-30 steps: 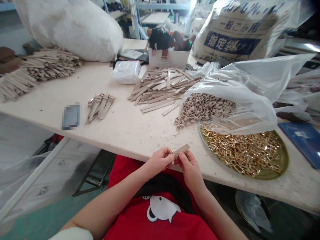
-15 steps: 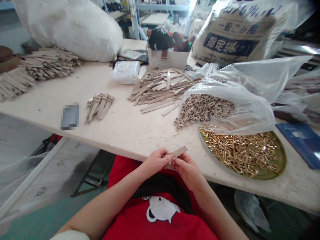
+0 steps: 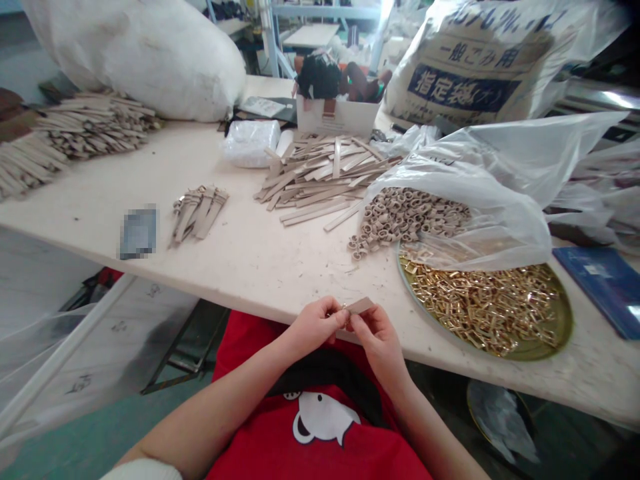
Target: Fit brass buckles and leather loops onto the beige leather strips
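Note:
Both hands meet just over the table's front edge, around one beige strap [image 3: 361, 306]. My left hand [image 3: 320, 323] is closed, its thumb and fingers pinching the strap's near end. A small gold glint shows at those fingertips, probably metal, mostly hidden. My right hand [image 3: 379, 333] is closed too, thumb and fingers on the strap's other part. To the right lies a round tray [image 3: 564, 320] full of gold buckles [image 3: 480, 300]. Small beige loops [image 3: 410, 213] spill from a clear plastic bag [image 3: 500, 193] beside it.
A pile of loose beige straps [image 3: 320, 173] lies mid-table. A small bunch of straps with metal ends [image 3: 200, 213] sits left, near a blurred-out item [image 3: 139, 232]. Large white sacks [image 3: 150, 60], a white box [image 3: 337, 119] and a blue folder [image 3: 600, 290] stand around.
My right hand has shifted its fingers up over the strap, so less of the strap shows now. The left hand stays nearly in place. Things on the table have not moved.

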